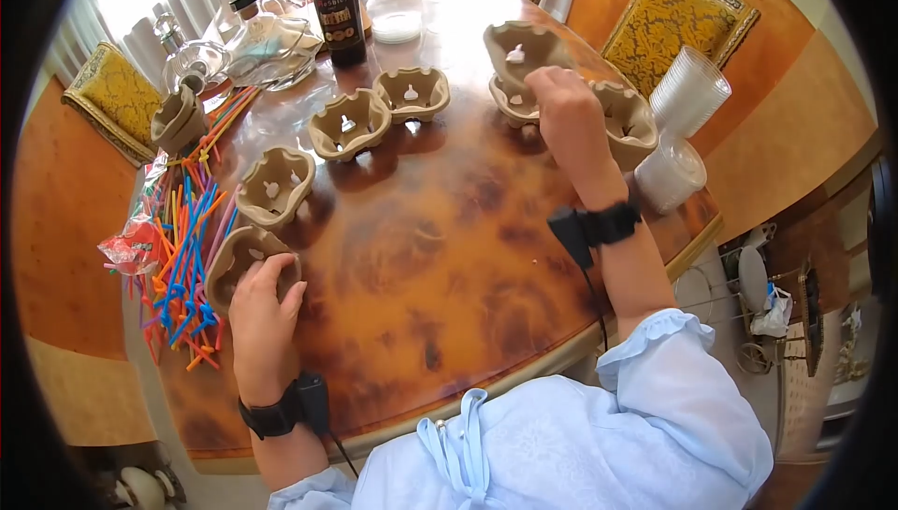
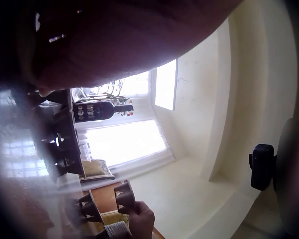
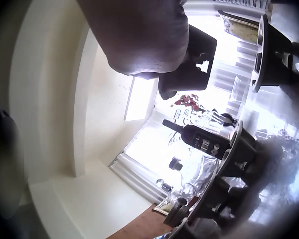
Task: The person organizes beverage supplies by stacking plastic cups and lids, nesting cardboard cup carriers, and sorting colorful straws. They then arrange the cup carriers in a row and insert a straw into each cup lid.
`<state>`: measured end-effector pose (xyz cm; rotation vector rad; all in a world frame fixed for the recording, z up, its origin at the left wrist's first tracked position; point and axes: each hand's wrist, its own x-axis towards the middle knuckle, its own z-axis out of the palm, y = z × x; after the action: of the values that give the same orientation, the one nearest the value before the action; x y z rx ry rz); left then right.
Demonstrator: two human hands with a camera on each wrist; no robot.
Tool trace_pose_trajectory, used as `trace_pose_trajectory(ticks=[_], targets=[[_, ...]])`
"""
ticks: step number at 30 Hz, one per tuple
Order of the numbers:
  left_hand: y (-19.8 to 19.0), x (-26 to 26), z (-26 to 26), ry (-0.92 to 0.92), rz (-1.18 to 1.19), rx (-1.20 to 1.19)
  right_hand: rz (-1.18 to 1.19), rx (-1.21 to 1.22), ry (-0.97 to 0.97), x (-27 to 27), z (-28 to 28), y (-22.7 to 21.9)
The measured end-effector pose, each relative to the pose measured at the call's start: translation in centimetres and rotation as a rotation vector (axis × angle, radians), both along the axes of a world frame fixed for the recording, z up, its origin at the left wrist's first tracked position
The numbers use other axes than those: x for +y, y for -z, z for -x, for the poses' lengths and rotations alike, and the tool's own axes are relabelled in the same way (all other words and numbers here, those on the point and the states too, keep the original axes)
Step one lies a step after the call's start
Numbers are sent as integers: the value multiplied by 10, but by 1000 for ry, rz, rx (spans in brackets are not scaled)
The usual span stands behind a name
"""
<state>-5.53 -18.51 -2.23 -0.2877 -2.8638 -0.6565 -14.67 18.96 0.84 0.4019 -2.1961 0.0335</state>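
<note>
My right hand (image 1: 569, 122) grips a brown molded-pulp cup carrier (image 1: 513, 43) by its near side. The carrier is tilted and held up above another pulp carrier (image 1: 510, 106); in the right wrist view the held carrier (image 3: 197, 62) shows off the table. At the left edge, my left hand (image 1: 262, 318) has its fingers bent over the near rim of a pulp carrier (image 1: 229, 267) on the table. Three similar carriers, the nearest one (image 1: 274, 187) beside the left hand's, curve away toward the bottle. One more carrier (image 1: 629, 122) sits right of my right hand.
Colorful straws (image 1: 192, 258) and a red-and-clear wrapper (image 1: 136, 244) lie at left. Small stacked carriers (image 1: 180, 122), glass decanters (image 1: 271, 47) and a dark bottle (image 1: 339, 14) stand at the back. Stacked clear plastic cups (image 1: 692, 89) and lids (image 1: 672, 173) are at right.
</note>
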Motion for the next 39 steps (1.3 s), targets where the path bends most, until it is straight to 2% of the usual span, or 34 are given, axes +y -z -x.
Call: trace_pose_trajectory(ticks=[2,6,8,12,15,16,19,22,25,29,35,36,39], targets=[[0,1,-1,3,-7,10,15,-51,128,4,14,5],[0,0,-2,12,-11,16,-53,-207,255,8,36,36],[-1,1,-2,-1,-5,-16,-59,-347,273,10,38,42],[-6,5,-4,-21,-7,-96,15,-582,55,22,39,50],[-1,4,-4,-2,39,-65,-39,-590,68,16,24,49],[0,3,-5,7,66,-44,-117,-664,146,12,23,48],[-1,3,-5,-15,144,-62,-167,-628,194,16,41,59],[-6,5,-5,-21,148,-106,-93,-432,222,-2,33,35],[-8,6,-8,-19,122,-81,20,-132,-58,-30,37,15],[-3,5,-9,-8,127,-49,85,-104,-237,-71,63,11],[-6,2,-9,-25,102,-72,-27,-302,-166,-98,90,34],[-5,2,-8,-19,100,-52,-9,-414,-148,-97,90,36],[-4,2,-9,-13,97,-39,8,-425,-273,-92,84,44]])
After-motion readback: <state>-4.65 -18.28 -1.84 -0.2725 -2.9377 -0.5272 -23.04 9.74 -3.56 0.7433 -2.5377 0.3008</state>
